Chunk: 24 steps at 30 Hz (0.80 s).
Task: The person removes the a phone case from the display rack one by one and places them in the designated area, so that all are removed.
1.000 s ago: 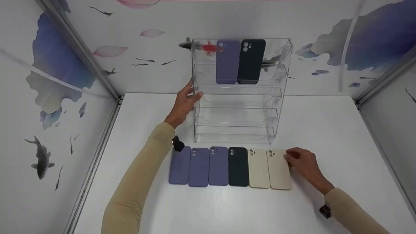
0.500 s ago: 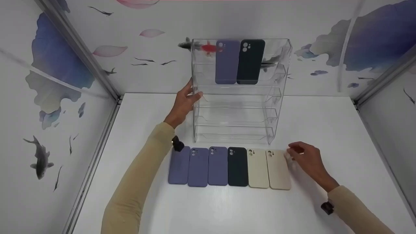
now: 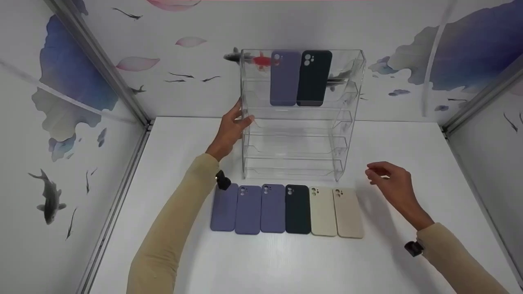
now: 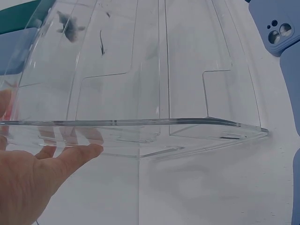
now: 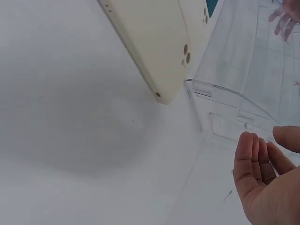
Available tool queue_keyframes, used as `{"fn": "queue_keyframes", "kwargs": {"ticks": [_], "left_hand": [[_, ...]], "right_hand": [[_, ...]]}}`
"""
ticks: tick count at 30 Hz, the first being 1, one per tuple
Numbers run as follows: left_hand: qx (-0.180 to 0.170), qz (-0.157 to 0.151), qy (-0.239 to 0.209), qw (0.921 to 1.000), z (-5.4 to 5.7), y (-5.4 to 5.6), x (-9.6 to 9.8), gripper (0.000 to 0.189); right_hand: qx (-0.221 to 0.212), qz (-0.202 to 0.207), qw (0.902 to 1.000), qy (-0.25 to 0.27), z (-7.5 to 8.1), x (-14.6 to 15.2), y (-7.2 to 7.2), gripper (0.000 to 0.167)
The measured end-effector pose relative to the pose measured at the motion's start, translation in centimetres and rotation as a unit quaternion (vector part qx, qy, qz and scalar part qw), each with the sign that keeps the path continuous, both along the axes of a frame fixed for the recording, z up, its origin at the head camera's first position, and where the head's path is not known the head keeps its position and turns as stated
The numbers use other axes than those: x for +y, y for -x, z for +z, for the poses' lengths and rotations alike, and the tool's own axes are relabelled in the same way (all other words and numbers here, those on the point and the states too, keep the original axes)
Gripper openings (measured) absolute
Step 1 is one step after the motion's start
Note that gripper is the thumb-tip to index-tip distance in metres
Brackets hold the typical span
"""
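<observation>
A person's left hand (image 3: 230, 132) grips the left side of a clear rack (image 3: 294, 159), thumb at the front edge, fingers round behind the panel. On the white bench (image 3: 261, 265), in front of the rack, six phone cases lie flat in a row. From the left come the first purple case (image 3: 224, 210), its far corner partly masked by a black wrist camera (image 3: 223, 180), the second purple case (image 3: 248, 212), the third purple case (image 3: 273, 210), the dark case (image 3: 298, 210), the cream case (image 3: 323, 213) and, at the right end, the beige case (image 3: 348, 214). Their long axes point away from the person, toward the rack, roughly parallel; neighbours sit touching or very nearly so.

Two more fill the middle of the rack's top tier: an upright purple case (image 3: 284, 79) and, just right of it, an upright dark case (image 3: 313, 79), its top tilted slightly right, both behind the low front lip.

At far right, the right hand (image 3: 390, 181) hovers off the bench, fingers loosely bent and thumb a little apart, holding nothing. It is the hand nearer the beige case, which lies to its left and closer to the person; the rack's right side is also to its left, farther off.
</observation>
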<state>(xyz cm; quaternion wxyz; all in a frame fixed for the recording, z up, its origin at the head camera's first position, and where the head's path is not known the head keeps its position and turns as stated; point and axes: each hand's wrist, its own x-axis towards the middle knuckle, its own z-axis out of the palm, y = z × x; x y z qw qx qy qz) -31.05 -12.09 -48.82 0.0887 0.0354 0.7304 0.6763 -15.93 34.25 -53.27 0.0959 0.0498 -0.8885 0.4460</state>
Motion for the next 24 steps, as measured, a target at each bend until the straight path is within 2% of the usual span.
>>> {"fn": "queue_keyframes", "kwargs": {"ticks": [9, 15, 24], "left_hand": [[0.028, 0.014, 0.029, 0.9991, 0.0, -0.4, 0.2, 0.083], [0.056, 0.027, 0.029, 0.9977, 0.3, -0.1, 0.3, 0.081], [0.058, -0.002, 0.055, 0.9968, 1.3, 0.2, 0.4, 0.096]], "right_hand": [[0.021, 0.002, 0.9998, -0.001, 2.4, -0.5, 1.3, 0.022], [0.046, 0.005, 0.9989, 0.009, 4.7, -0.9, 2.3, 0.022], [0.068, 0.009, 0.9976, 0.010, 6.4, -1.3, 3.4, 0.022]]}}
